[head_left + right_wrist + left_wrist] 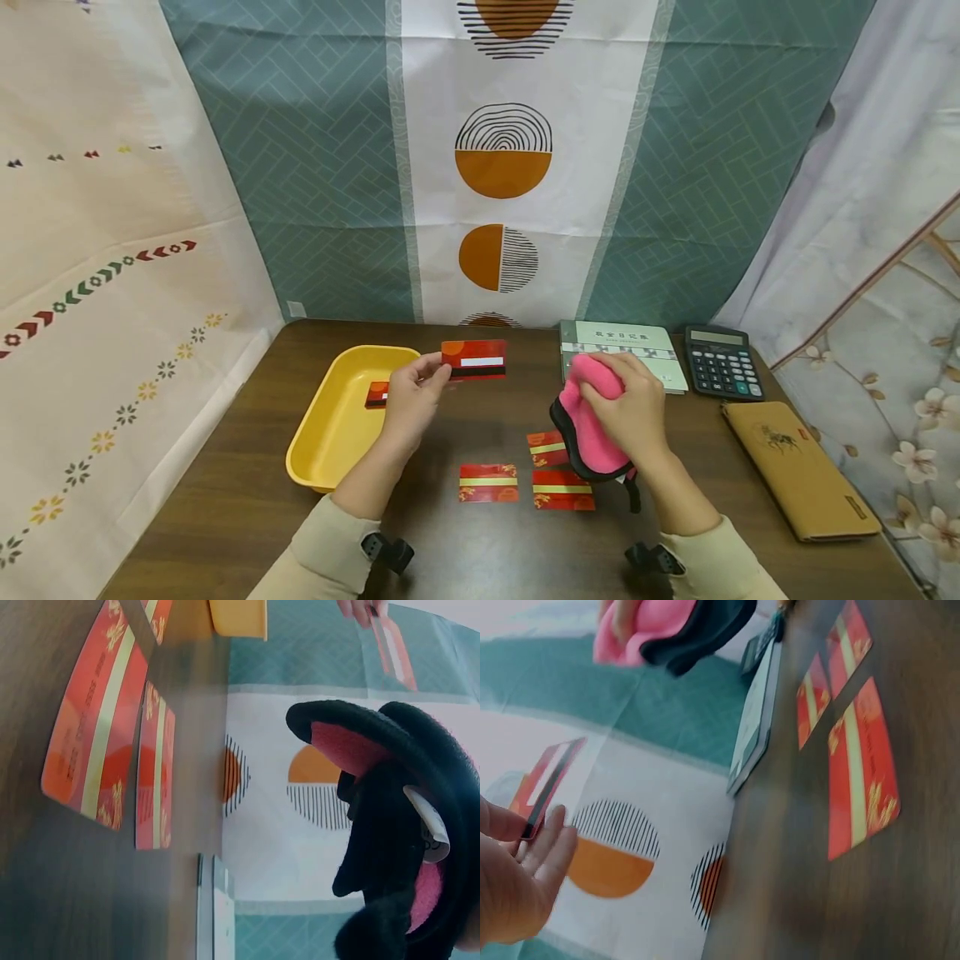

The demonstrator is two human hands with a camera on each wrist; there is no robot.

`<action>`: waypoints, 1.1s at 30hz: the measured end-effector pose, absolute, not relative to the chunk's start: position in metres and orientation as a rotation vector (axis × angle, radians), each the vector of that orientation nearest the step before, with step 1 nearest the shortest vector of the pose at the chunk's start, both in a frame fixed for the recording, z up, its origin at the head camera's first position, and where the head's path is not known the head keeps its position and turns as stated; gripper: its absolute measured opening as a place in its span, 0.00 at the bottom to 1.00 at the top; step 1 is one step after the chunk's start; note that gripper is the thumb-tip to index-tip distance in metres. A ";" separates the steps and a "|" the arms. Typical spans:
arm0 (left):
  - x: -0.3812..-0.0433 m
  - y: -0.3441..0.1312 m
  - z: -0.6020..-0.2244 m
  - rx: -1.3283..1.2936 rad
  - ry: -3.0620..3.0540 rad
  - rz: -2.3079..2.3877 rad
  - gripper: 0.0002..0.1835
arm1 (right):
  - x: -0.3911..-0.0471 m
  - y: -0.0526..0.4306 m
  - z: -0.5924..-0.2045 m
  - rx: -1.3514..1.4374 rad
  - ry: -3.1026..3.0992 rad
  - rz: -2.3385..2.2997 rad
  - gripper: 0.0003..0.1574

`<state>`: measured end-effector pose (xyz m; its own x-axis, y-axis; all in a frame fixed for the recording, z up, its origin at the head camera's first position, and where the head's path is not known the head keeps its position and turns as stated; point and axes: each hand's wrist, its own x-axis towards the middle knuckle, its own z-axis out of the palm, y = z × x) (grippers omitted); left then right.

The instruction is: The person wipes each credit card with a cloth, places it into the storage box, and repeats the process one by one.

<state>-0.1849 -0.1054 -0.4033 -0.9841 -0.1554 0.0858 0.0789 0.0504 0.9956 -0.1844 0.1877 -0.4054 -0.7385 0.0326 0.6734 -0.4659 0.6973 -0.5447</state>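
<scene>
Between thumb and fingers, my left hand [412, 400] pinches a red bank card [474, 352] by its left edge. The card is raised, its white strip and black stripe facing me. My right hand [633, 408] grips a soft pink cloth piece with black edging [596, 425], bunched up above the table. The right wrist view shows that piece's black underside, with a white label [429, 825] and some pink inside. Below the hands lie red cards with a gold stripe: one at left [488, 483], one at right [564, 492], and one behind [546, 448], partly overlapped by the pink cloth.
A yellow tray [307, 450] stands at left, with another red card [377, 395] in it partly hidden by my left hand. Back right are green-and-white booklets [645, 346] and a calculator [723, 362]. A tan wallet [798, 471] lies at the right edge.
</scene>
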 end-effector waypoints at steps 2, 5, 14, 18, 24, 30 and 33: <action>-0.186 -0.115 -0.401 0.121 -2.120 -2.092 0.16 | -0.185 0.191 -0.407 0.324 -2.232 0.957 0.24; -0.189 -0.129 -0.401 0.158 -2.057 -2.153 0.17 | -0.185 0.195 -0.410 0.302 -2.240 0.965 0.25; -0.193 -0.175 -0.408 0.243 -2.040 -2.157 0.20 | -0.184 0.203 -0.416 0.249 -2.266 0.998 0.25; -0.196 -0.191 -0.411 0.275 -2.040 -2.154 0.20 | -0.184 0.206 -0.418 0.245 -2.264 0.998 0.25; -0.202 -0.210 -0.416 0.300 -2.021 -2.150 0.20 | -0.184 0.208 -0.419 0.229 -2.267 0.999 0.25; -0.206 -0.226 -0.427 0.364 -2.088 -2.140 0.22 | -0.184 0.210 -0.421 0.201 -2.287 1.008 0.25; -0.207 -0.232 -0.434 0.373 -2.133 -2.140 0.23 | -0.184 0.209 -0.421 0.205 -2.288 1.006 0.25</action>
